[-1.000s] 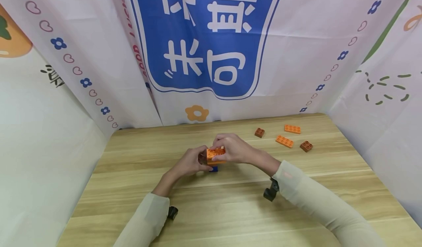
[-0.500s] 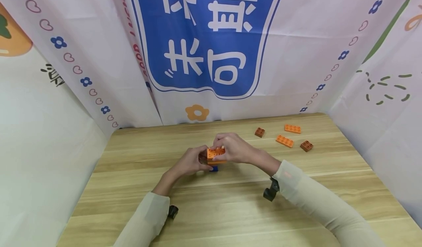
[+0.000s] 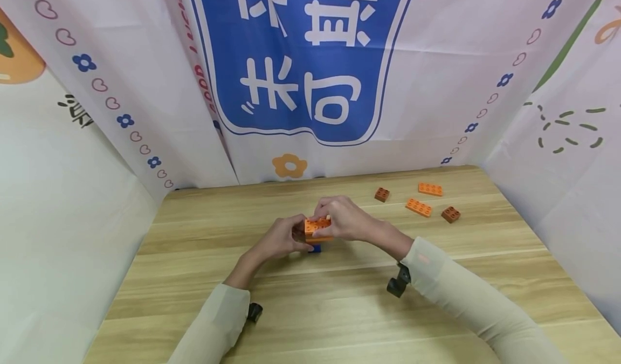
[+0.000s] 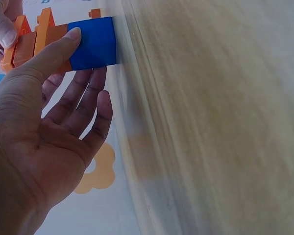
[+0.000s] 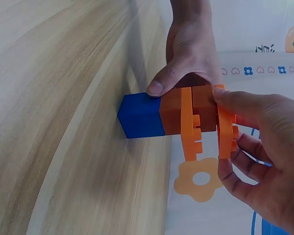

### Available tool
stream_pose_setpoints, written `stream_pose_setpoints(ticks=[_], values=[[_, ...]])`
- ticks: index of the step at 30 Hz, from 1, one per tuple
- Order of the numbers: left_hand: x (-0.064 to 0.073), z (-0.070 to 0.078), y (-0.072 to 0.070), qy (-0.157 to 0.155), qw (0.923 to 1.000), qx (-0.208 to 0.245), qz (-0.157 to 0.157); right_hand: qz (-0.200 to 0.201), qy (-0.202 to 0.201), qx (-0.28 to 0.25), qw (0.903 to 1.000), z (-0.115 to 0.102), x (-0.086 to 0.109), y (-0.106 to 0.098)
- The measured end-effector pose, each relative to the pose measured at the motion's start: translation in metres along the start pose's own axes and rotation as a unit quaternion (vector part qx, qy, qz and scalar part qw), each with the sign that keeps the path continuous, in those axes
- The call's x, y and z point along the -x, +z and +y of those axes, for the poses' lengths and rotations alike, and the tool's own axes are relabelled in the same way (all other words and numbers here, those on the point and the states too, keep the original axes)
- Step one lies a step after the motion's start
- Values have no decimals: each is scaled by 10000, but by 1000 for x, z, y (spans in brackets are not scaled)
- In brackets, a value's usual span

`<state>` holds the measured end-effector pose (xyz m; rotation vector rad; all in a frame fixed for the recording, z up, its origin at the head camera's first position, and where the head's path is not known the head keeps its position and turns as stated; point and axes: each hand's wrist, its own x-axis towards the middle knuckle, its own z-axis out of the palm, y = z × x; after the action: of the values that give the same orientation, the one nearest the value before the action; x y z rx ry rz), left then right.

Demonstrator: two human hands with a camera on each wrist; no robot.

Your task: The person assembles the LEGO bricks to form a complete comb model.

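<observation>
A toy brick stack stands upright on the table, its blue block [image 5: 139, 117] at the bottom. Above that come a brown brick [image 5: 170, 116], an orange plate [image 5: 187, 117], another brown brick [image 5: 204, 110] and a top orange plate [image 5: 225, 134]. The top plate looks slightly tilted in the right wrist view. My left hand [image 3: 281, 238] grips the stack low down, thumb across the blue block and lower brown brick, fingers behind. With thumb and fingers, my right hand [image 3: 343, 218] pinches the top orange plate. In the head view the hands hide most of the brown bricks.
On the wooden table [image 3: 310, 310], at the back right, lie two loose orange plates [image 3: 419, 207] and two small brown bricks [image 3: 451, 214]. A printed white curtain [image 3: 427, 110] hangs along the table's back edge and sides.
</observation>
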<state>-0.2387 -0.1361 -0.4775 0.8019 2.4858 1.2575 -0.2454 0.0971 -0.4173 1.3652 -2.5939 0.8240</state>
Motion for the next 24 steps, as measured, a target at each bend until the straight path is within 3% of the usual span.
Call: stream_pose_setpoints(ticks=[15,24], values=[[-1,0,-4,45,10000,-55,-30,-98,429,-216,9988,-5,-3,1],[-1,-1,-1,31,9999,-77,-65,50,306,118,9994,-7,4,5]])
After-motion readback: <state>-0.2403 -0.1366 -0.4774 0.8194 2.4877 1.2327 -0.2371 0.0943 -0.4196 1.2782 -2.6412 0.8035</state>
